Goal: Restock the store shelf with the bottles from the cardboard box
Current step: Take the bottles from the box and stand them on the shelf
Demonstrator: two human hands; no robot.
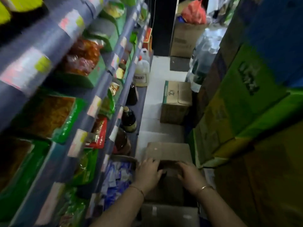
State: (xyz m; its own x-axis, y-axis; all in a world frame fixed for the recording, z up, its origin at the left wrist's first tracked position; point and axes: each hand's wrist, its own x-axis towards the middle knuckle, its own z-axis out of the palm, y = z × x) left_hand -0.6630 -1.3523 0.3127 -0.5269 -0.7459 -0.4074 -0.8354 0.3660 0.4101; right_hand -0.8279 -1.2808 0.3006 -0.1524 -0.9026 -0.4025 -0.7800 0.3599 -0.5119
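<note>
Head view, only view. Frame blurred and dim; fine detail unreliable.

Box (165, 163) sits on the floor in the aisle, just right of the shelf (100, 102), directly below the camera. Both hands are at its open top. Left hand (147, 172) has fingers curled over a dark item at the mouth of the box; right hand (188, 174) has fingers bent down on the far flap edge. Whether either hand has closed on a bottle, cannot tell.

Bottles inside the box: not countable, interior dark and hidden by the hands.

Handling, judged: dark bottles (128, 119) on the lowest shelf look like glass, filled. Expect heavy, rigid, smooth, breakable. Best hold is around the body with a second hand under the base; the neck alone seems risky. Box cardboard is soft; flaps will give.

Counts:
- hands: 2
- open box at hands: 1
- closed box (176, 102) farther up the aisle: 1
- dark bottles on low shelf: 3 seen
- clear jugs (141, 72): 2, farther one partly hidden
</note>
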